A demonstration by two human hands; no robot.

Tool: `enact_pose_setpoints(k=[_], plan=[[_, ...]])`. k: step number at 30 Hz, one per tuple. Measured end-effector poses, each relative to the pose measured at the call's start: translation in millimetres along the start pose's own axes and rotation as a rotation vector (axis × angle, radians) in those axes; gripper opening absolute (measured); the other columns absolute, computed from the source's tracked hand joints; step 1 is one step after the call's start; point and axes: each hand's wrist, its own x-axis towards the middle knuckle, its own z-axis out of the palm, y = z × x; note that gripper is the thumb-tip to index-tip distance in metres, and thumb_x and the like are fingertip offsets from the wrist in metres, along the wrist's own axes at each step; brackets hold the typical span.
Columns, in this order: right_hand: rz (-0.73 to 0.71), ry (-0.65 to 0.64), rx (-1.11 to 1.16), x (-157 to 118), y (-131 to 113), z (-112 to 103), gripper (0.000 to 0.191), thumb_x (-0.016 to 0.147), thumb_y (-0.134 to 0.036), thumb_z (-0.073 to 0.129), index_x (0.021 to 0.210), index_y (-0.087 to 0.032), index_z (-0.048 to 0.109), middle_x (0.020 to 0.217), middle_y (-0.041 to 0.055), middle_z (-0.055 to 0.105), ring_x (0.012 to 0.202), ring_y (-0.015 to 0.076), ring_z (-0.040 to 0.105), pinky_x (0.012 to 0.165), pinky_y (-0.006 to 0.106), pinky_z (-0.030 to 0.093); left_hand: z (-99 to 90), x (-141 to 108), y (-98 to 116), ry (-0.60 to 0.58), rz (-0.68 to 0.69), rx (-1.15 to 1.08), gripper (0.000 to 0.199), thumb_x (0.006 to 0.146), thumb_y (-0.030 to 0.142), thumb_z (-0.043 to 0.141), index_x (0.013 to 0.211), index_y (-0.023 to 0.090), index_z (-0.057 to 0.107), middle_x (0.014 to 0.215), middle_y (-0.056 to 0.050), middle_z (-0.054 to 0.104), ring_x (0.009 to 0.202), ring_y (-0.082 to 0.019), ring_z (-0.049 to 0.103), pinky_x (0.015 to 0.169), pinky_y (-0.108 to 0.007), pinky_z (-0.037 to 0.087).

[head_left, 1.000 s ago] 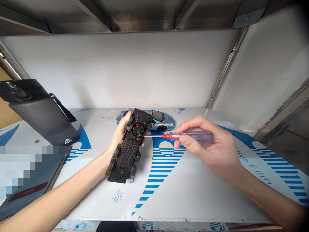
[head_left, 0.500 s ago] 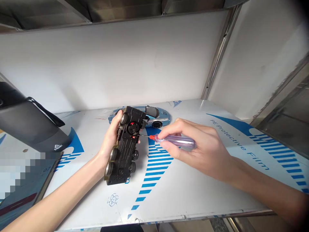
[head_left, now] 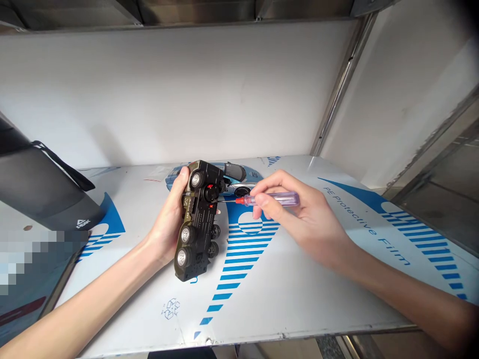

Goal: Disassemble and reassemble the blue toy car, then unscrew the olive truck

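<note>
My left hand [head_left: 167, 219] is closed round a dark green toy truck [head_left: 200, 224], held up with its black underside and several wheels toward me. Some of that hand's fingers are hidden behind the truck. Between thumb and fingers, my right hand [head_left: 299, 209] grips a screwdriver [head_left: 275, 199] with a clear purplish handle and a red collar. Its thin shaft points left, and the tip is at the truck's underside, near a round black part and a small red piece. Whether the tip touches cannot be made out.
Behind the truck, a light blue toy car [head_left: 239, 174] stands on the film-covered work surface [head_left: 284, 299]. A dark bottle with a strap [head_left: 45, 179] is at the left, beside a flat, partly pixelated item [head_left: 48, 279]. Metal shelving [head_left: 198, 12] hangs overhead; a white wall [head_left: 209, 94] closes the back.
The truck has turned so that more of its green side and left wheels show. My right hand has rolled the screwdriver to a more level angle, its tip still by the underside.
</note>
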Motion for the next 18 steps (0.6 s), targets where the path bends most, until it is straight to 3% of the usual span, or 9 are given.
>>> enact_pose_setpoints(k=[12, 18], plan=[[-0.027, 0.071, -0.037, -4.6, 2.8, 7.4, 0.008, 0.104, -0.04, 0.071, 0.103, -0.032, 0.071, 0.093, -0.0059, 0.078, 0.087, 0.0137, 0.073, 0.079, 0.029, 0.053, 1.5, -1.9, 2.2, -0.032, 0.056, -0.02, 0.074, 0.09, 0.088, 0.05, 0.081, 0.019, 0.074, 0.066, -0.006, 0.071, 0.044, -0.023, 0.066, 0.039, -0.036, 0.056], [0.068, 0.042, 0.064, 0.1, 2.0, 3.5, 0.021, 0.107, -0.047, 0.064, 0.1, -0.028, 0.071, 0.079, -0.0041, 0.073, 0.074, 0.0122, 0.065, 0.071, 0.027, 0.05, -1.8, -0.3, -2.4, -0.028, 0.05, 0.026, 0.077, 0.087, 0.091, 0.052, 0.082, 0.019, 0.076, 0.067, -0.008, 0.073, 0.045, -0.025, 0.067, 0.039, -0.035, 0.056]])
